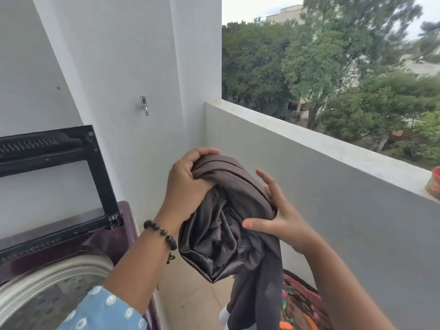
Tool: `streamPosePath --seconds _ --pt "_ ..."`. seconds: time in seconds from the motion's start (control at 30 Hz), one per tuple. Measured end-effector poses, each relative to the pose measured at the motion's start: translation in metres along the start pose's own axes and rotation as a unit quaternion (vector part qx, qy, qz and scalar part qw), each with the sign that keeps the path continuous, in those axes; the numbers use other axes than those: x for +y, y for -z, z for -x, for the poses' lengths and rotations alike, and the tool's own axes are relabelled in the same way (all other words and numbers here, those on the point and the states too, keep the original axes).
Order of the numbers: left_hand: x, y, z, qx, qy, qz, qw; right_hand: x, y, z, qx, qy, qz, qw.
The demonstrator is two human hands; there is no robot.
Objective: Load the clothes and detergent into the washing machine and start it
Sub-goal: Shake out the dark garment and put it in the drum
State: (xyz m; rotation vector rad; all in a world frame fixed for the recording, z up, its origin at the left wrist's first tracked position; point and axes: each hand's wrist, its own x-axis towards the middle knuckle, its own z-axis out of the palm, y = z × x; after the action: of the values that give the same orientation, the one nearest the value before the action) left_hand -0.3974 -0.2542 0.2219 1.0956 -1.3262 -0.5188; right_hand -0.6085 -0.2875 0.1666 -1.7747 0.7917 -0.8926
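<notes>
A bunched dark brown satin garment [228, 225] hangs in mid-air at the centre, one end trailing down toward the floor. My left hand [188, 184] grips its top fold, fingers curled into the cloth. My right hand [273, 217] presses against its right side with fingers spread and thumb across the front. The top-loading washing machine [114, 236] stands at lower left, maroon-bodied, its black-framed lid [100, 167] raised against the wall. Its perforated drum [54, 298] lies open below my left forearm. No detergent is in view.
A grey balcony parapet [333, 186] runs along the right, with a red and green packet [434, 186] on its ledge. A colourful floral cloth [302, 306] lies low at right. A metal hook [144, 105] sticks out of the white wall. Tiled floor shows between machine and parapet.
</notes>
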Motion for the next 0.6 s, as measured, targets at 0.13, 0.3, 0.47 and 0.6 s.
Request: streamPosePath --seconds 0.13,0.3,0.47,0.6 --pt "0.016 -0.015 -0.016 0.103 0.040 0.136 0.984 0.025 0.022 0.010 -0.013 -0.057 -0.096 0.994" --pt "0.032 -0.039 -0.034 0.212 0.068 0.245 0.944 0.048 0.042 0.011 -0.041 -0.074 -0.181 0.980" --pt "0.031 -0.074 -0.027 0.280 0.093 0.309 0.904 0.048 0.051 -0.004 0.018 -0.061 -0.291 0.955" --pt "0.014 -0.077 -0.015 0.247 0.162 0.274 0.915 0.044 0.068 -0.015 0.110 -0.028 -0.322 0.940"
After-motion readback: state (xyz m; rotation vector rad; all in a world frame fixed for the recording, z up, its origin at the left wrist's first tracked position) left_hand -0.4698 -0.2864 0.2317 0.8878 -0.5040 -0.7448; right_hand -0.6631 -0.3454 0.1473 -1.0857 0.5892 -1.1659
